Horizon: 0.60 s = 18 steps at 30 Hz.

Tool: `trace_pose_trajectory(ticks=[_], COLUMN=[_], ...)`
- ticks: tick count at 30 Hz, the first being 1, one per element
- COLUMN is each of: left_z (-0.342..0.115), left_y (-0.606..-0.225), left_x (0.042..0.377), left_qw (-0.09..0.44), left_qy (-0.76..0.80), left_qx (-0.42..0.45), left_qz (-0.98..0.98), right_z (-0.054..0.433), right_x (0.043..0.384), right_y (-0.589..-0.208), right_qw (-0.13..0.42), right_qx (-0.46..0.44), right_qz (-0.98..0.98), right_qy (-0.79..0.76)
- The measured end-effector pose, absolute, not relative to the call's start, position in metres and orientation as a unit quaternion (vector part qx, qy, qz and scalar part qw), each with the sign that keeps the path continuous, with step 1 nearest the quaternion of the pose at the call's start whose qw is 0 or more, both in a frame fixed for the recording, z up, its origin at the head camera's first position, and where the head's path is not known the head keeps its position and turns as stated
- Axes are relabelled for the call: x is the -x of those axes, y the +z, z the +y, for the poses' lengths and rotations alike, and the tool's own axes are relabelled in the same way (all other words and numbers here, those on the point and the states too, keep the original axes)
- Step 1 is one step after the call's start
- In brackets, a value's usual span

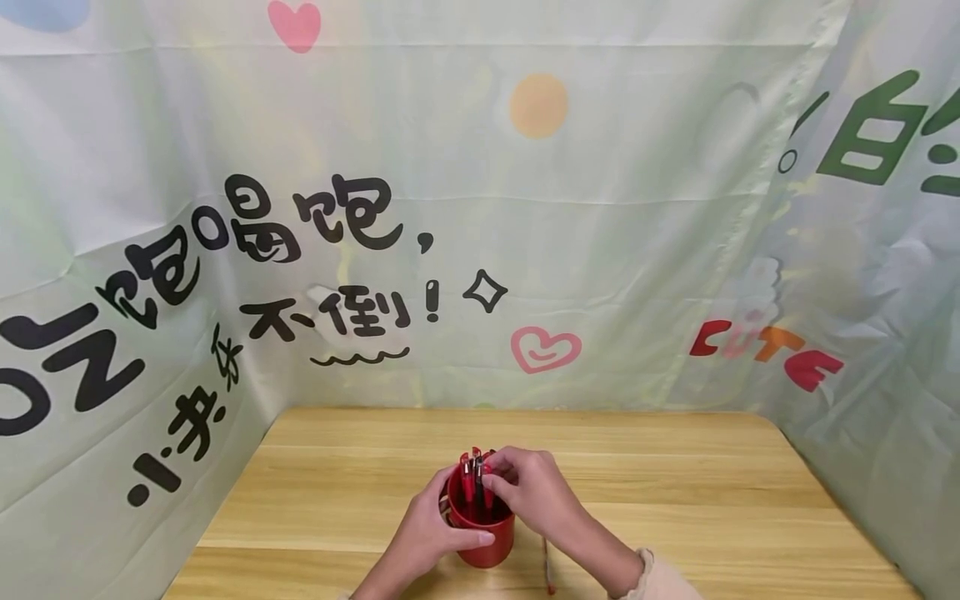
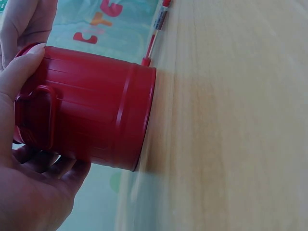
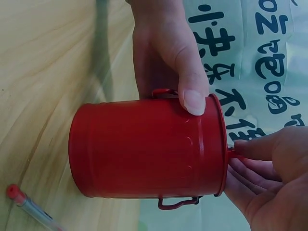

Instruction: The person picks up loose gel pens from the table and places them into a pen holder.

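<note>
A red pen holder point(image 1: 491, 552), shaped like a small pail with side handles, stands upright on the wooden table. My left hand point(image 1: 426, 527) grips it round the side, thumb near the rim in the right wrist view. Several pens point(image 1: 468, 482) with red and dark parts stick up out of it. At the rim my right hand point(image 1: 538, 490) pinches a red pen point(image 3: 233, 153) between thumb and fingers; most of that pen is hidden by the holder and the hand.
One clear pen with red ends point(image 1: 549, 568) lies on the table point(image 1: 712, 500), right of the holder. Behind and at both sides hangs a pale printed cloth point(image 1: 622, 250) with dark lettering, hearts and coloured letters.
</note>
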State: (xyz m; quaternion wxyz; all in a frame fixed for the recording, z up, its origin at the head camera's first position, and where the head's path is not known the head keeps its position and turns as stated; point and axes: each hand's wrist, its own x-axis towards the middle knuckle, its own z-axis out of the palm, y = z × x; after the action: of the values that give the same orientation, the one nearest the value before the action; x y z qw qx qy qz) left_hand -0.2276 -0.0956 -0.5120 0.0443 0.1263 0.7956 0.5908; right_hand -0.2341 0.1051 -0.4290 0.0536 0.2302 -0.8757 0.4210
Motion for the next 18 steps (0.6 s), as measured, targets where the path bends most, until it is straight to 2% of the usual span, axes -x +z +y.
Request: trace_pose_trajectory(ticks=[8,18], left_z=[-0.0946,-0.0948], left_y=[-0.5120,-0.5128], left_x=[0.2276,0.2269], left_qw=[0.039,0.042], left_qy=[0.582,0.592], left_qx=[-0.126,-0.128], left_qz=[0.802,0.794], right_z=[0.1055,0.1111], right_x=[0.2343,0.2363], right_y=[-0.4265,-0.4205], right_qw=[0.058,0.107], right_qx=[-0.266,-0.266], right_qz=[-0.885,-0.899], right_qy=[0.379,0.330])
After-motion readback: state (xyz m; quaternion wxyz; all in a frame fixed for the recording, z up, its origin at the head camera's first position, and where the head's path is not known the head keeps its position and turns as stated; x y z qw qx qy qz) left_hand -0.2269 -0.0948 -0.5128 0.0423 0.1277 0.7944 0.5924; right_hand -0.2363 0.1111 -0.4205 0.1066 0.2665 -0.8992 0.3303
